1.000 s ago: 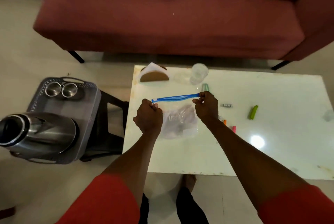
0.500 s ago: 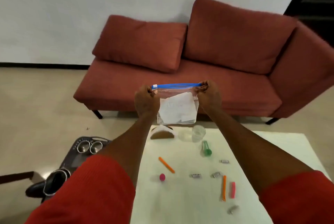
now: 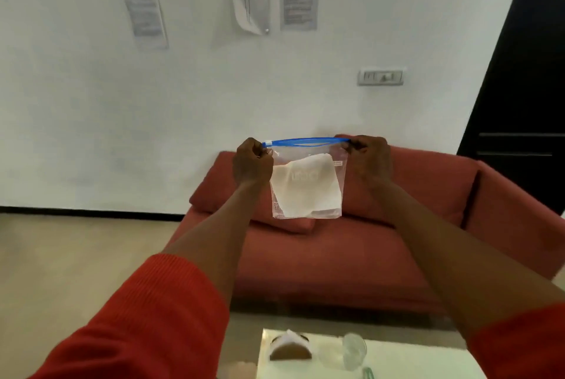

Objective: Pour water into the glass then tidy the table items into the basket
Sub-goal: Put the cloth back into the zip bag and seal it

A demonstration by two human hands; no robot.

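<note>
I hold a clear zip bag [image 3: 307, 186] with a blue seal strip up in front of me, at arm's length. My left hand [image 3: 252, 161] pinches its top left corner and my right hand [image 3: 368, 158] pinches its top right corner. A white folded paper sits inside the bag. Far below, the white table [image 3: 397, 363] shows only its far edge, with a clear glass [image 3: 354, 351] standing on it. The basket is out of view.
A wooden napkin holder [image 3: 290, 349] with white napkins stands on the table left of the glass. A red sofa [image 3: 336, 256] fills the space behind the table. Papers hang on the white wall, and a dark doorway [image 3: 526, 73] is at right.
Both hands lifted the bag from just above the table to well above it, and my view tilted up, so the basket, kettle and small table items dropped out of sight.
</note>
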